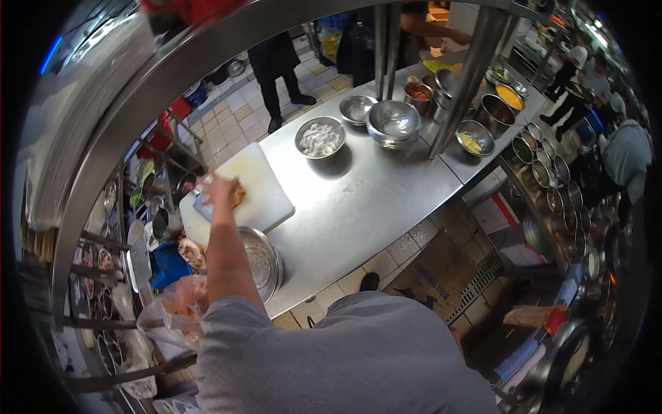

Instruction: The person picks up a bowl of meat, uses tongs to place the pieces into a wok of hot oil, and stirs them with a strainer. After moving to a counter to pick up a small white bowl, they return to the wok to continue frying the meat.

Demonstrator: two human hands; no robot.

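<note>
My left hand (pixel 217 192) is over the white cutting board (pixel 258 181), slightly blurred, its fingers spread apart. Right beside it, on the board, is an orange-brown piece of food (pixel 238 195), partly hidden by the hand. A bluish flat blade-like thing (pixel 203 207) lies under and left of the hand; its kind is hard to make out. Nearer my body, a steel bowl (pixel 274 265) stands partly behind my forearm. My right hand is out of view.
On the steel table (pixel 352 214) stand a bowl of whitish pieces (pixel 321 139), stacked steel bowls (pixel 394 121) and a bowl with yellow food (pixel 474 138). Metal posts (pixel 469 90) rise from the table. Other people stand across it and at far right. A plastic bag (pixel 176 310) hangs at left.
</note>
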